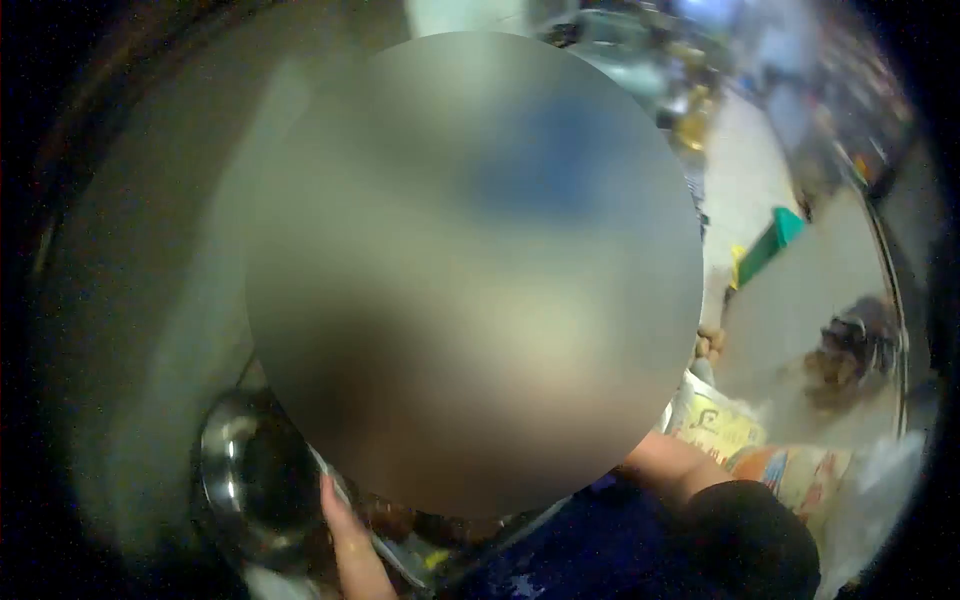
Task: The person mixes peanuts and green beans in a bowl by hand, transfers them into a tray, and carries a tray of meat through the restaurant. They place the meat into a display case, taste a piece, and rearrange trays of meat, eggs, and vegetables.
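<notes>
Only part of the left hand (352,545) shows, one finger or thumb lying along the edge of what looks like a shallow tray (403,572); whether its fingers pinch or merely touch, I cannot tell. Those of the right hand are hidden behind the large blur, so their state is unknown; just the right forearm (680,465) shows, bare up to a dark sleeve (755,530). The tray sits just right of the left fingers, with something yellow (436,558) inside. Near them on the left is a shiny metal bowl (222,470). Well to their right, past the forearm, is a printed bag (715,425) near some clear plastic (885,490). With the bowl so near, a leftward swing could knock it; careless pressure on the edge might tip the tray.
</notes>
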Demonstrator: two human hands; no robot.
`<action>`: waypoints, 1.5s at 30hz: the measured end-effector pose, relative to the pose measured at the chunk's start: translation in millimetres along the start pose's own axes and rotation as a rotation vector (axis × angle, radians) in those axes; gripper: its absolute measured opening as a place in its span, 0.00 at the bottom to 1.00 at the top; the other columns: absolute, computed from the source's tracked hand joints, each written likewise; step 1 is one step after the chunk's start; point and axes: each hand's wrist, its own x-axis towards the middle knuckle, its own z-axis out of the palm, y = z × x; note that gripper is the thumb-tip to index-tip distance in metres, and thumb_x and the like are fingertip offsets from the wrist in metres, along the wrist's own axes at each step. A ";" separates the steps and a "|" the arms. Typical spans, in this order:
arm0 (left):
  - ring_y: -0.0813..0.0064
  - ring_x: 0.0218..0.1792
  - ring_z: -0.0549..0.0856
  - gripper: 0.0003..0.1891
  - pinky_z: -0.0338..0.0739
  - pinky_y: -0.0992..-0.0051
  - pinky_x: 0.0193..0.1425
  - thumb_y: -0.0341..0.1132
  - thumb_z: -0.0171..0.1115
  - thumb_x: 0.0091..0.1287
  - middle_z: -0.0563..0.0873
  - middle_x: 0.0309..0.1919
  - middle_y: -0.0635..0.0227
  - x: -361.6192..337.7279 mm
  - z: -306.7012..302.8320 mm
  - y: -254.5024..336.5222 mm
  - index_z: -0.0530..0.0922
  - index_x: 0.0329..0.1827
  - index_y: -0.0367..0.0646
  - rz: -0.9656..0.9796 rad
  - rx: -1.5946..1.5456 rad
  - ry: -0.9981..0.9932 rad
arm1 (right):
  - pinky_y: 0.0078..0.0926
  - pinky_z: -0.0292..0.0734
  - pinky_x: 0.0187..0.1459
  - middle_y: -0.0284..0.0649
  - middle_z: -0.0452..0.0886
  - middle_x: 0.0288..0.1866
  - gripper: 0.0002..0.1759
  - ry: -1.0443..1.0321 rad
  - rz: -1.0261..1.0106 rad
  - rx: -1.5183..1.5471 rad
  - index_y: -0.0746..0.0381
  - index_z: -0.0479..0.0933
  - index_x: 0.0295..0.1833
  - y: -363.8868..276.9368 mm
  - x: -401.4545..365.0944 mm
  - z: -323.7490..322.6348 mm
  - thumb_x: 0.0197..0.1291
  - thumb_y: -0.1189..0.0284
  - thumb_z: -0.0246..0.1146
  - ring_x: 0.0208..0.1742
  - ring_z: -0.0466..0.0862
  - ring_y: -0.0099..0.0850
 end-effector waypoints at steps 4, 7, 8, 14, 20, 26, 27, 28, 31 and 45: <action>0.66 0.59 0.73 0.24 0.66 0.66 0.63 0.49 0.45 0.71 0.75 0.58 0.62 28.5 -12.2 -8.0 0.69 0.62 0.41 0.037 0.153 -0.042 | 0.30 0.68 0.59 0.45 0.78 0.53 0.26 -0.027 -0.146 0.311 0.68 0.68 0.62 -19.0 -26.3 -20.5 0.57 0.72 0.55 0.55 0.75 0.33; 0.71 0.57 0.73 0.27 0.64 0.68 0.63 0.51 0.48 0.70 0.75 0.56 0.67 19.6 46.3 -12.3 0.70 0.63 0.40 0.207 0.398 -0.087 | 0.28 0.68 0.59 0.44 0.77 0.54 0.27 0.039 -0.038 0.401 0.68 0.68 0.63 -33.9 -56.7 -85.7 0.56 0.71 0.56 0.56 0.74 0.32; 0.74 0.56 0.72 0.28 0.63 0.69 0.63 0.52 0.49 0.70 0.75 0.56 0.69 23.5 64.4 -18.8 0.70 0.63 0.39 0.287 0.493 -0.127 | 0.28 0.68 0.59 0.44 0.77 0.55 0.27 0.043 0.023 0.441 0.68 0.68 0.63 -33.5 -67.4 -111.6 0.56 0.71 0.56 0.56 0.74 0.32; 0.72 0.52 0.75 0.27 0.68 0.73 0.58 0.36 0.55 0.67 0.77 0.51 0.64 -12.6 258.8 -48.3 0.63 0.66 0.32 0.302 0.601 -0.425 | 0.26 0.69 0.57 0.37 0.77 0.53 0.26 0.373 -0.062 0.594 0.66 0.68 0.63 18.3 -121.1 -243.2 0.58 0.73 0.58 0.53 0.74 0.25; 0.79 0.39 0.78 0.14 0.75 0.77 0.44 0.30 0.56 0.67 0.80 0.41 0.70 -18.9 442.0 -137.6 0.72 0.54 0.36 0.166 0.502 -0.791 | 0.27 0.68 0.59 0.39 0.76 0.56 0.26 0.738 0.055 0.449 0.66 0.67 0.63 68.1 -187.8 -370.4 0.59 0.73 0.57 0.55 0.74 0.28; 0.83 0.43 0.77 0.21 0.72 0.80 0.49 0.39 0.61 0.68 0.81 0.44 0.70 -25.6 603.1 -236.9 0.72 0.55 0.32 0.038 0.775 -1.072 | 0.27 0.70 0.56 0.38 0.79 0.52 0.21 0.993 0.006 0.741 0.69 0.71 0.58 145.3 -228.7 -455.3 0.59 0.74 0.57 0.52 0.76 0.26; 0.84 0.39 0.76 0.16 0.72 0.80 0.44 0.40 0.60 0.68 0.79 0.39 0.75 -35.9 630.7 -248.5 0.74 0.50 0.36 0.022 0.827 -1.081 | 0.28 0.71 0.55 0.38 0.79 0.50 0.20 1.042 0.016 0.766 0.68 0.71 0.57 156.3 -232.0 -466.4 0.59 0.74 0.57 0.51 0.76 0.27; 0.86 0.36 0.74 0.14 0.71 0.82 0.41 0.40 0.60 0.68 0.78 0.36 0.79 -55.1 657.4 -261.8 0.75 0.48 0.40 -0.013 0.708 -1.087 | 0.28 0.71 0.54 0.37 0.79 0.49 0.20 1.091 0.027 0.795 0.68 0.71 0.57 161.8 -236.2 -481.4 0.59 0.75 0.56 0.49 0.76 0.27; 0.90 0.31 0.71 0.10 0.68 0.86 0.37 0.36 0.61 0.68 0.77 0.31 0.82 -43.5 726.8 -304.0 0.77 0.46 0.40 -0.072 0.771 -1.238 | 0.26 0.71 0.52 0.36 0.79 0.46 0.19 1.191 -0.014 0.817 0.67 0.71 0.57 159.3 -235.4 -527.7 0.59 0.78 0.55 0.46 0.76 0.24; 0.85 0.33 0.74 0.11 0.70 0.82 0.39 0.37 0.62 0.66 0.79 0.32 0.77 -55.1 1153.6 -493.1 0.76 0.45 0.38 -0.141 0.877 -1.477 | 0.24 0.71 0.51 0.33 0.78 0.46 0.21 1.500 0.220 0.775 0.67 0.71 0.57 346.5 -161.3 -841.9 0.59 0.72 0.59 0.46 0.75 0.22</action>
